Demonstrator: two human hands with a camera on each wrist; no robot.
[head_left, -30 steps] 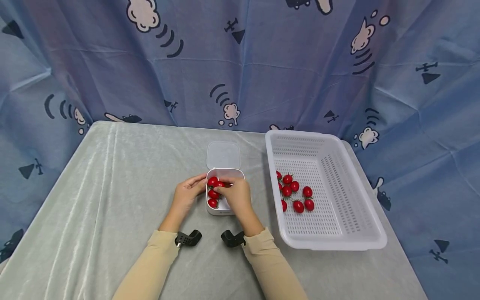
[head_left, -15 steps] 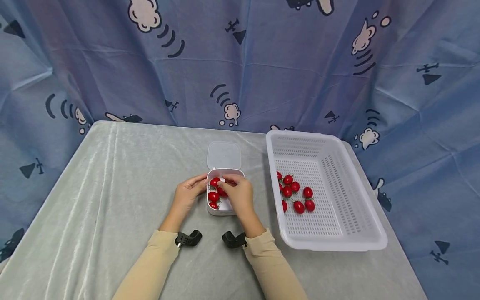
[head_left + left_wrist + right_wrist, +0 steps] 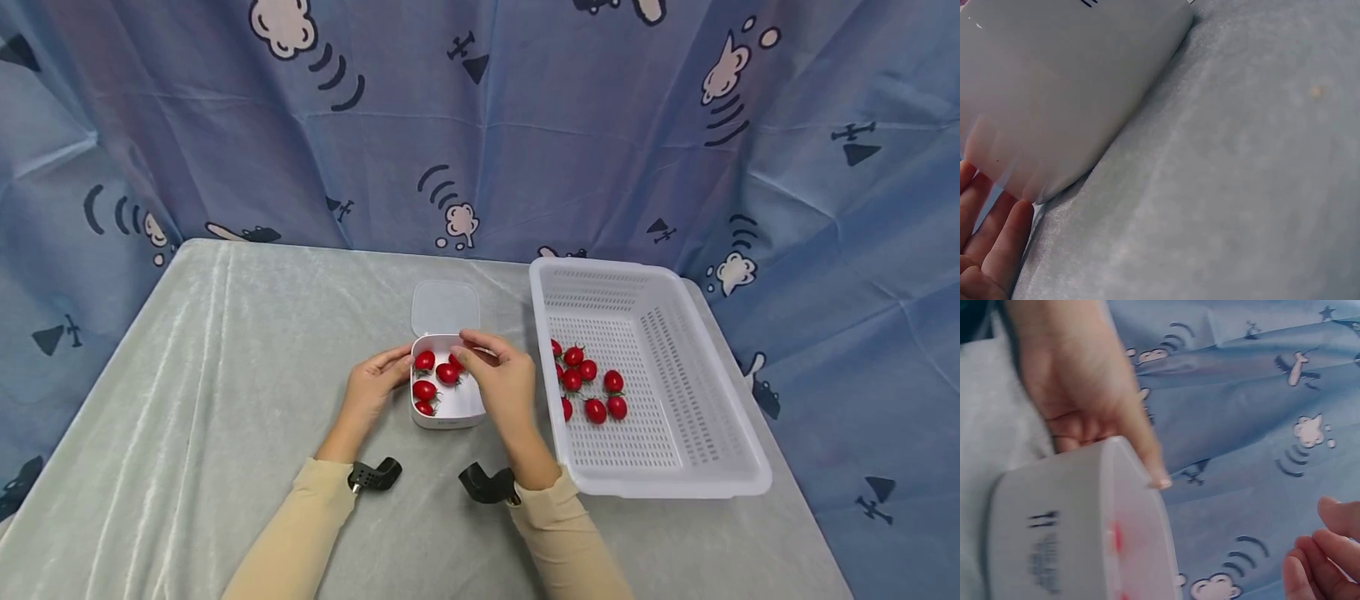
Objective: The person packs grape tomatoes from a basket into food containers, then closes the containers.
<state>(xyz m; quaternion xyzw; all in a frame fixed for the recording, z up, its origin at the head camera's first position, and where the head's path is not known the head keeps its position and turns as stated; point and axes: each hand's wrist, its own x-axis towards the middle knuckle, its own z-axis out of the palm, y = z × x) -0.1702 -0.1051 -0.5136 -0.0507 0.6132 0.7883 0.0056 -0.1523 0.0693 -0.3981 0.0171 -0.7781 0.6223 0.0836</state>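
A white lunch box point(image 3: 450, 422), printed with a fork and knife, stands on the table with several cherry tomatoes point(image 3: 447, 374) inside. My left hand point(image 3: 371, 387) holds its left wall, the thumb over the rim in the right wrist view and the fingertips point(image 3: 1019, 215) against the outside in the left wrist view. My right hand point(image 3: 506, 383) is over the box's right rim, partly covering a tomato at the back. In the right wrist view, the right hand point(image 3: 1322, 559) has its thumb and fingers apart with nothing between them.
The box's translucent lid point(image 3: 445, 307) is folded back behind it. On the right, a white perforated basket point(image 3: 675, 467) holds several more cherry tomatoes point(image 3: 596, 411) along its left side. A grey cloth covers the table point(image 3: 285, 333), and a blue patterned curtain point(image 3: 570, 183) hangs behind.
The right hand has let go of a cherry tomato in the box and moved right toward the rim, its fingers spreading. The tomatoes inside have shifted. The left hand has stayed on the box.
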